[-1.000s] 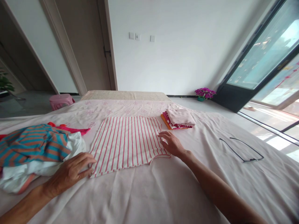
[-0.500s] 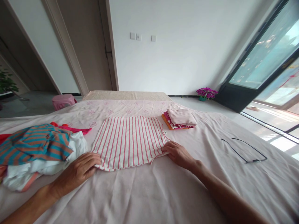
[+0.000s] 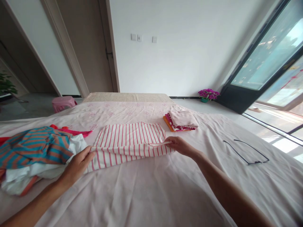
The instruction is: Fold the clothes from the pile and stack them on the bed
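A white garment with red stripes [image 3: 129, 135] lies on the bedsheet in front of me, its near edge raised off the bed. My left hand [image 3: 81, 160] pinches that edge at the left corner, with the thumb on top. At the right corner my right hand [image 3: 178, 145] grips the same edge between thumb and fingers. Between the two hands the lifted part hangs as a fold, the underside of the cloth facing me. The garment's exact kind is unclear.
Left of the garment is a loose heap of clothes [image 3: 35, 145]. Beyond my right hand sits a stack of folded clothes [image 3: 183, 119]. Eyeglasses [image 3: 258, 162] lie on the sheet at right. A pink stool [image 3: 63, 102] and purple flowers [image 3: 208, 94] stand on the floor.
Both hands have lifted the striped garment's near edge up and away from me, so the cloth there now folds upward. Earlier it lay flat.
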Available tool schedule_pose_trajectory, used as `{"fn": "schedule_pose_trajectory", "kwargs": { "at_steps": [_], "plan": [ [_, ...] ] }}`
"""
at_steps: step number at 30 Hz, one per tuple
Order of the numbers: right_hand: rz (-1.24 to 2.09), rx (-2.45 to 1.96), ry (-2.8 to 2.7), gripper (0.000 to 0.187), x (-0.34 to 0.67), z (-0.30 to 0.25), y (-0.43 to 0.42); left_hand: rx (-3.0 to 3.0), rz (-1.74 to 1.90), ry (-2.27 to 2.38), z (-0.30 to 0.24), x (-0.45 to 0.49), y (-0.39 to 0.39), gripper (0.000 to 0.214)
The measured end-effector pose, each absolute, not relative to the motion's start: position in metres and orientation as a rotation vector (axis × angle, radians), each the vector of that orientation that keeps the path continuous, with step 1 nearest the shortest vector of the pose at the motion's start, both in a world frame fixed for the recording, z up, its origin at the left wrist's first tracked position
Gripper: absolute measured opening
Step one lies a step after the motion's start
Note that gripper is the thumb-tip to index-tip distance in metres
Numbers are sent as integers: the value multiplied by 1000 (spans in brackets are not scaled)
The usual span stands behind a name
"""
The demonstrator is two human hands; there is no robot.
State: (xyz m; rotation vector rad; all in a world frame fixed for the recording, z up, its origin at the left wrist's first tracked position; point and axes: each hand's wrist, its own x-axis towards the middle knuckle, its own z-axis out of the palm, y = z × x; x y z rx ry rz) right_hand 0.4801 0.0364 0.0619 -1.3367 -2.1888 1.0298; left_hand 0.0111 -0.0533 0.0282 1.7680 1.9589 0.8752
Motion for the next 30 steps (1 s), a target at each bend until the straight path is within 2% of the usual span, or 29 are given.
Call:
{"fn": "schedule_pose_trajectory", "kwargs": {
  "at_steps": [6,9,15,18,21,24,27,30],
  "plan": [
    [484,-1590,-2098,22,459,33,75,1809,683,2183,22,15,-1,29],
    [370,-1642,-2099,22,456,23,80,1856,500,2273,18,17,10,20],
    [131,-1884,-2168,33,457,23,77,1868,335,2349,14,19,6,34],
    [50,-1940,-2156,29,457,34,72,2022,308,2381,15,22,-4,38],
    [-133,-1784,-2222,30,445,44,62,2394,493,2323,18,34,-8,42],
    [-124,-1407,-2443,41,416,47,50,2689,697,1894,19,59,-2,41],
    [-50,-1129,-2641,53,385,38,43,2794,599,1535,15,86,7,45],
    [20,-1117,-2750,61,370,24,46,2813,416,1506,5,99,14,52]
  ]
}}
